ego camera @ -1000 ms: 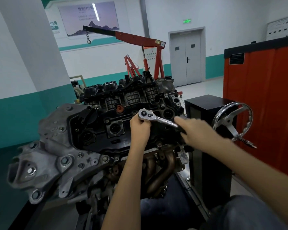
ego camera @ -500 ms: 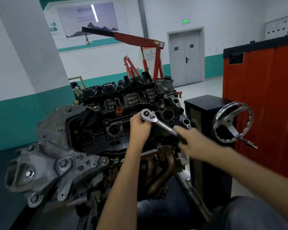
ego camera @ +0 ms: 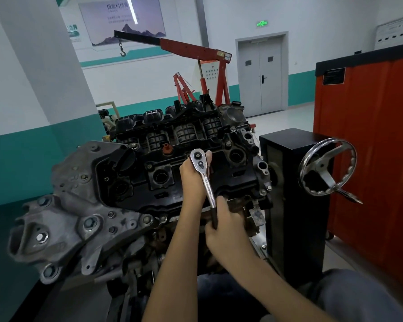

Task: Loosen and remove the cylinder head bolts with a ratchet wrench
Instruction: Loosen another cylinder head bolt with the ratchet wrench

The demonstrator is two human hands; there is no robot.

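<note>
On the engine [ego camera: 135,182], hands grip a ratchet wrench [ego camera: 204,177].

Bright even indoor light, soft shadows, wide-angle bending at edges, sharp centre

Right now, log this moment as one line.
left hand: steadies ratchet head | right hand: grips handle | ratchet wrench: on black cylinder head cover

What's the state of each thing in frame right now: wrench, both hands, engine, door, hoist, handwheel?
ratchet wrench: head on the valve cover, handle pointing down toward the person
left hand: closed around the wrench head
right hand: gripping the dark handle end
engine: on a stand, plug wells open
door: shut
engine hoist: boom raised, hook empty
handwheel: untouched
</note>
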